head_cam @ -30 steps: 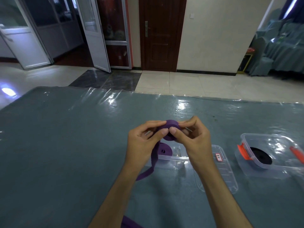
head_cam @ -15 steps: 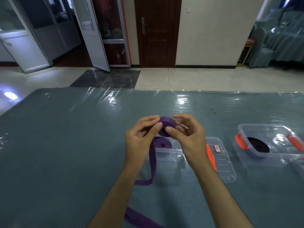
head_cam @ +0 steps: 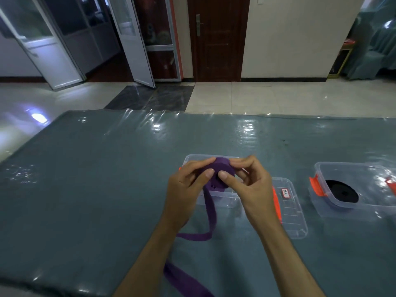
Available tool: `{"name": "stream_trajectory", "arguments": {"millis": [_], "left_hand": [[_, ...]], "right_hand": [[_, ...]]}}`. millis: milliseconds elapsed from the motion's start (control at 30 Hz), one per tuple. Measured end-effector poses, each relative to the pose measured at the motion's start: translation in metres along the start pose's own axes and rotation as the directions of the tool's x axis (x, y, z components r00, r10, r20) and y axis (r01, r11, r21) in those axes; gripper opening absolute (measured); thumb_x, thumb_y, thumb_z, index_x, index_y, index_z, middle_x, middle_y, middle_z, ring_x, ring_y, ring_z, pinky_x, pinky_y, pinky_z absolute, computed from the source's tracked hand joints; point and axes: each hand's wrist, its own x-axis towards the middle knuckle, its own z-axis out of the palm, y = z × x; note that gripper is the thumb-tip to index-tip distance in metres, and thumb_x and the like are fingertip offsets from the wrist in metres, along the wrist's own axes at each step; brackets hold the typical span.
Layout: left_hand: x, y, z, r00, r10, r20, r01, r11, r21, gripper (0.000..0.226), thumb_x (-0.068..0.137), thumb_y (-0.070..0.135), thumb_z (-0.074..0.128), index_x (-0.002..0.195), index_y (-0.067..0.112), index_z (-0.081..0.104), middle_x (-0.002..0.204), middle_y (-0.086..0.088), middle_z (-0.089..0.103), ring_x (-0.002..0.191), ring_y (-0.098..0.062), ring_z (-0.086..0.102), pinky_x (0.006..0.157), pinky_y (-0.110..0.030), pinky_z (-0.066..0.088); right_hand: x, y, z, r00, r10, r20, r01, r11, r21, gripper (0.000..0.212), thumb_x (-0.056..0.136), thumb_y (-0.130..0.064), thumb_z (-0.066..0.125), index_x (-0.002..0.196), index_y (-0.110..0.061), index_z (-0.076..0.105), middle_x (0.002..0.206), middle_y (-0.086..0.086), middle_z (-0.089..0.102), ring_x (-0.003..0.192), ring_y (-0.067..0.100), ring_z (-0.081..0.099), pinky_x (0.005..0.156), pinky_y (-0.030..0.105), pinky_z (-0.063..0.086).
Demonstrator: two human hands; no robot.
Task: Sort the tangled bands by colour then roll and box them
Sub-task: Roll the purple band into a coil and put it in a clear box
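Head view: both hands, left hand (head_cam: 184, 187) and right hand (head_cam: 250, 185), pinch the purple roll (head_cam: 222, 171); loosened thumbs would probably let its trailing tail (head_cam: 211, 211) unwind.

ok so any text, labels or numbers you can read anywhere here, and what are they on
Small white sticker with a red border on the flat clear plastic lid lying on the table: dark marks, possibly two characters, too small and blurred to read.
Clear plastic box with orange clips holding the black roll: no text visible.
Purple band roll gripped by both hands: no text visible.
Nothing else legible in view.
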Motion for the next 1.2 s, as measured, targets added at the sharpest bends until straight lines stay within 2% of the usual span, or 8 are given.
{"name": "stream_trajectory", "arguments": {"millis": [167, 267, 433, 567, 767, 967, 1100, 1200], "left_hand": [[-0.015, 0.007, 0.019, 0.992, -0.005, -0.126, 0.004, 1.0, -0.003, 0.021, 0.084, 0.02, 0.084, 0.103, 0.029, 0.081, 0.112, 0.0, 0.08, 0.106, -0.018, 0.077, 0.092, -0.024, 0.059], [-0.023, 0.013, 0.021, 0.995, -0.02, -0.1, 0.02, 1.0, 0.0, 0.022, 0.091, 0.014, 0.078, 0.113, 0.018, 0.081, 0.116, -0.002, 0.078, 0.111, -0.026, 0.074, 0.097, -0.036, 0.058], [-0.025, 0.033, 0.007, 0.99, -0.001, -0.143, 0.0, 1.0, -0.003, 0.021, 0.09, 0.009, 0.081, 0.106, 0.022, 0.083, 0.105, -0.006, 0.082, 0.094, -0.019, 0.08, 0.083, -0.023, 0.061], [-0.025, 0.037, -0.006, 0.991, 0.069, -0.119, -0.065, 0.997, 0.039, 0.022, 0.087, 0.01, 0.083, 0.105, 0.024, 0.083, 0.112, -0.004, 0.081, 0.107, -0.024, 0.077, 0.093, -0.027, 0.059], [-0.009, 0.036, -0.039, 0.998, 0.042, -0.05, -0.043, 0.999, -0.016, 0.03, 0.09, 0.002, 0.079, 0.112, 0.022, 0.081, 0.11, -0.001, 0.081, 0.101, -0.015, 0.078, 0.09, -0.02, 0.058], [0.005, 0.024, -0.086, 0.999, 0.018, -0.029, -0.021, 0.994, -0.111, 0.024, 0.089, 0.017, 0.076, 0.11, 0.028, 0.082, 0.112, 0.002, 0.079, 0.108, -0.011, 0.074, 0.097, -0.018, 0.054], [0.02, 0.024, -0.12, 1.0, 0.014, 0.009, -0.012, 0.986, -0.164, 0.026, 0.087, 0.015, 0.085, 0.107, 0.032, 0.083, 0.109, 0.001, 0.081, 0.103, -0.013, 0.077, 0.091, -0.019, 0.057], [0.026, 0.019, -0.128, 0.998, 0.034, -0.055, -0.042, 0.986, -0.16, 0.018, 0.081, 0.024, 0.089, 0.096, 0.031, 0.084, 0.105, 0.001, 0.082, 0.1, -0.014, 0.078, 0.089, -0.019, 0.058]], "right_hand": [[0.004, -0.008, -0.016, 0.998, -0.012, 0.062, 0.018, 0.995, -0.097, 0.026, 0.08, -0.029, 0.089, 0.099, -0.028, 0.071, 0.097, 0.003, 0.077, 0.093, 0.023, 0.077, 0.081, 0.032, 0.062], [-0.001, -0.01, -0.01, 0.998, -0.054, 0.025, 0.054, 0.998, -0.015, 0.021, 0.082, -0.025, 0.086, 0.1, -0.031, 0.077, 0.102, 0.003, 0.079, 0.101, 0.023, 0.077, 0.089, 0.033, 0.061], [-0.012, -0.014, -0.006, 0.994, 0.042, 0.1, -0.044, 0.999, 0.012, 0.025, 0.082, -0.009, 0.088, 0.089, -0.015, 0.065, 0.105, 0.011, 0.077, 0.099, 0.031, 0.078, 0.087, 0.046, 0.063], [-0.01, -0.028, 0.001, 0.984, -0.004, 0.176, 0.019, 0.997, -0.08, 0.029, 0.083, 0.002, 0.084, 0.105, -0.011, 0.07, 0.099, -0.007, 0.077, 0.094, 0.018, 0.078, 0.084, 0.031, 0.062], [-0.01, -0.015, 0.034, 0.994, -0.032, 0.104, 0.041, 0.995, -0.087, 0.023, 0.083, 0.006, 0.082, 0.093, -0.006, 0.065, 0.1, 0.006, 0.077, 0.101, 0.02, 0.077, 0.093, 0.032, 0.061], [0.0, -0.006, 0.08, 0.992, -0.096, 0.081, 0.109, 0.979, -0.174, 0.029, 0.085, -0.01, 0.086, 0.105, -0.029, 0.076, 0.105, -0.001, 0.079, 0.103, 0.02, 0.076, 0.093, 0.033, 0.059], [-0.001, 0.007, 0.114, 0.997, -0.056, 0.043, 0.063, 0.983, -0.171, 0.027, 0.081, -0.009, 0.089, 0.093, -0.017, 0.066, 0.099, -0.001, 0.079, 0.099, 0.02, 0.077, 0.085, 0.029, 0.061], [0.003, 0.006, 0.125, 0.999, -0.02, 0.041, 0.027, 0.981, -0.19, 0.036, 0.078, -0.013, 0.088, 0.105, -0.016, 0.066, 0.097, -0.001, 0.077, 0.095, 0.019, 0.077, 0.08, 0.032, 0.063]]}}
